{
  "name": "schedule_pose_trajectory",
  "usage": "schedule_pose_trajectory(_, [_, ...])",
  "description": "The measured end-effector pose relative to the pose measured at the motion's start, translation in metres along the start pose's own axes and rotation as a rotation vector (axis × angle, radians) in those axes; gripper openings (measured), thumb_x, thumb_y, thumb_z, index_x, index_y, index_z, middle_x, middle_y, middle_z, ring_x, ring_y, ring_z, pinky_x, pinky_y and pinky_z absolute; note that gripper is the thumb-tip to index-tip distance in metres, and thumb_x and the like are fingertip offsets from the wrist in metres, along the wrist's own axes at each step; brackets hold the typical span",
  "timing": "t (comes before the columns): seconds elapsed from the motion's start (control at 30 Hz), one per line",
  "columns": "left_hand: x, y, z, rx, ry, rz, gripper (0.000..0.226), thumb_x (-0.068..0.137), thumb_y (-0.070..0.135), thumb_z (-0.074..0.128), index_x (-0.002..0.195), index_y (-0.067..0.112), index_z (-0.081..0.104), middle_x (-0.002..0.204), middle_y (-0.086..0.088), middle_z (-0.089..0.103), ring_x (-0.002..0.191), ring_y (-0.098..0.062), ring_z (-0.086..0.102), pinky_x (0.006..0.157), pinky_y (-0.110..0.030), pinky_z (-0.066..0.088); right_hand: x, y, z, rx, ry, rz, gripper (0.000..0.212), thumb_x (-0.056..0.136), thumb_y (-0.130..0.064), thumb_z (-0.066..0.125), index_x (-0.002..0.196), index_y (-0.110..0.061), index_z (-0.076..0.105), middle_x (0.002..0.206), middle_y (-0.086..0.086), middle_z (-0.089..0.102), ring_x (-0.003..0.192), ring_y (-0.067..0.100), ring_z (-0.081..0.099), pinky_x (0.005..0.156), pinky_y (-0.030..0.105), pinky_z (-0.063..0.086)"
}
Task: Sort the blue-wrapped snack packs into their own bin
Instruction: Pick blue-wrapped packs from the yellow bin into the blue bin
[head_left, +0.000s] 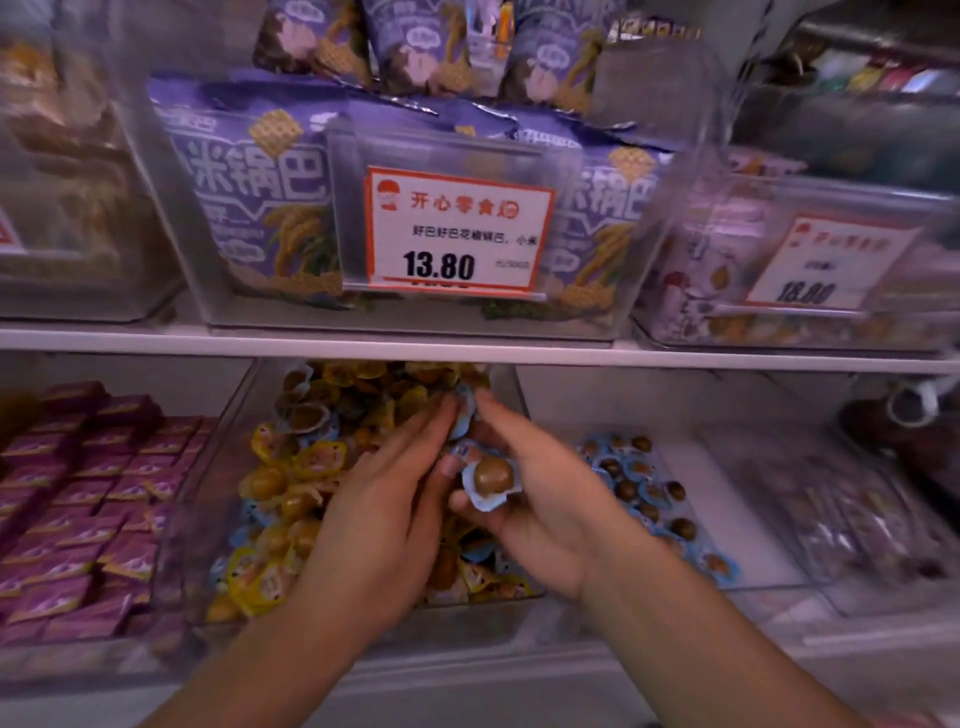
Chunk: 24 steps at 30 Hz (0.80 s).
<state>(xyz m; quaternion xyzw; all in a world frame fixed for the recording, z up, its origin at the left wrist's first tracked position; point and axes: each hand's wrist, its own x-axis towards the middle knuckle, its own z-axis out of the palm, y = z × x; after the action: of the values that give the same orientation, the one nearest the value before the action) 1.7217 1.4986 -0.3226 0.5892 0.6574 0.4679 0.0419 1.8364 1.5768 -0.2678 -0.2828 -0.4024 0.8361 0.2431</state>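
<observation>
Both my hands are inside the clear middle bin (244, 415) on the lower shelf, which is heaped with yellow-wrapped snack packs (311, 462) and a few blue-wrapped ones. My right hand (540, 499) holds several blue-wrapped snack packs (491, 480); one shows a round brown snack in a blue rim. My left hand (395, 488) reaches in with fingers stretched out, its fingertips at another blue pack (464, 410) beside the right fingers. The bin to the right (727, 499) holds a scatter of blue-wrapped packs (631, 483) on its white floor.
A bin of purple-wrapped bars (83, 509) fills the lower left. The white shelf edge (467, 351) runs just above my hands. Above it stand clear bins of purple snack bags (249, 208) with a price card (457, 228) reading 13.80.
</observation>
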Motion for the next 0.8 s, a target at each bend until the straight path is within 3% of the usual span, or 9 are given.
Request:
schedule_pose_trajectory(0.1, [0.003, 0.008, 0.005, 0.013, -0.053, 0.076, 0.053, 0.098, 0.039, 0.037, 0.149, 0.04, 0.023, 0.158, 0.017, 0.027, 0.145, 0.0, 0.026, 0.118, -0.026, 0.025, -0.006, -0.005, -0.01, -0.06, 0.025, -0.051, 0.038, 0.09, -0.029, 0.067, 0.111, 0.002, 0.067, 0.071, 0.01, 0.063, 0.056, 0.017, 0.06, 0.047, 0.025, 0.051])
schedule_pose_trajectory(0.17, [0.004, 0.012, 0.008, -0.165, -0.093, 0.078, 0.057, 0.096, 0.036, 0.044, 0.151, 0.039, 0.027, 0.157, 0.024, 0.029, 0.144, 0.004, 0.025, 0.116, -0.018, 0.023, -0.007, -0.012, -0.018, -0.069, 0.001, -0.108, 0.028, 0.092, -0.02, 0.065, 0.111, 0.0, 0.068, 0.081, 0.008, 0.071, 0.06, 0.015, 0.066, 0.049, 0.023, 0.052])
schedule_pose_trajectory(0.27, [0.006, 0.011, 0.007, -0.383, -0.093, -0.038, 0.057, 0.093, 0.043, 0.052, 0.148, 0.041, 0.036, 0.147, 0.03, 0.041, 0.138, 0.006, 0.035, 0.111, -0.02, 0.034, -0.006, -0.032, -0.048, -0.222, 0.071, -0.231, 0.018, 0.095, -0.016, 0.061, 0.101, 0.0, 0.068, 0.075, 0.006, 0.072, 0.045, 0.008, 0.055, 0.044, 0.021, 0.046])
schedule_pose_trajectory(0.33, [0.009, 0.005, 0.004, -0.215, -0.066, -0.017, 0.047, 0.093, 0.041, 0.05, 0.14, 0.038, 0.048, 0.141, 0.027, 0.048, 0.132, 0.006, 0.043, 0.106, -0.027, 0.042, -0.005, -0.048, -0.078, -0.513, 0.23, -0.297, 0.019, 0.095, -0.018, 0.062, 0.1, -0.001, 0.068, 0.077, 0.006, 0.072, 0.042, 0.007, 0.046, 0.043, 0.02, 0.037])
schedule_pose_trajectory(0.43, [0.011, -0.006, -0.001, 0.128, -0.132, 0.046, 0.037, 0.095, 0.039, 0.045, 0.127, 0.033, 0.063, 0.137, 0.018, 0.052, 0.124, -0.006, 0.053, 0.102, -0.039, 0.046, -0.005, -0.057, -0.124, -0.948, 0.423, -0.247, 0.016, 0.094, -0.018, 0.065, 0.095, -0.003, 0.069, 0.08, 0.009, 0.071, 0.047, 0.011, 0.051, 0.049, 0.023, 0.038])
schedule_pose_trajectory(0.5, [0.011, -0.011, -0.003, 0.278, -0.249, 0.037, 0.047, 0.094, 0.051, 0.035, 0.13, 0.035, 0.06, 0.141, 0.016, 0.05, 0.125, -0.012, 0.053, 0.104, -0.043, 0.044, -0.005, -0.055, -0.142, -1.027, 0.403, -0.103, 0.011, 0.094, -0.019, 0.065, 0.096, -0.01, 0.07, 0.077, 0.003, 0.07, 0.046, 0.009, 0.055, 0.044, 0.019, 0.04])
schedule_pose_trajectory(0.63, [0.009, -0.018, -0.002, 0.464, -0.437, 0.039, 0.074, 0.086, 0.08, 0.017, 0.142, 0.041, 0.045, 0.153, 0.019, 0.034, 0.135, -0.013, 0.043, 0.11, -0.038, 0.037, 0.0, -0.051, -0.155, -1.21, 0.331, 0.041, 0.024, 0.091, -0.026, 0.068, 0.114, -0.019, 0.072, 0.089, -0.005, 0.07, 0.07, 0.002, 0.06, 0.051, 0.009, 0.042])
schedule_pose_trajectory(0.73, [0.008, -0.018, 0.0, 0.577, -0.494, 0.023, 0.084, 0.078, 0.088, 0.015, 0.147, 0.044, 0.035, 0.156, 0.016, 0.029, 0.135, -0.017, 0.044, 0.112, -0.038, 0.034, 0.01, -0.051, -0.148, -1.194, 0.45, -0.222, 0.019, 0.093, -0.017, 0.066, 0.111, -0.016, 0.072, 0.098, 0.0, 0.072, 0.085, 0.007, 0.067, 0.058, 0.0, 0.041])
schedule_pose_trajectory(0.8, [0.007, -0.018, -0.001, 0.616, -0.487, 0.022, 0.076, 0.08, 0.082, 0.021, 0.143, 0.044, 0.041, 0.152, 0.015, 0.036, 0.132, -0.016, 0.048, 0.111, -0.039, 0.034, 0.014, -0.049, -0.13, -1.066, 0.487, -0.471, 0.017, 0.093, -0.007, 0.061, 0.098, -0.019, 0.072, 0.096, 0.001, 0.074, 0.086, 0.011, 0.069, 0.067, 0.006, 0.048])
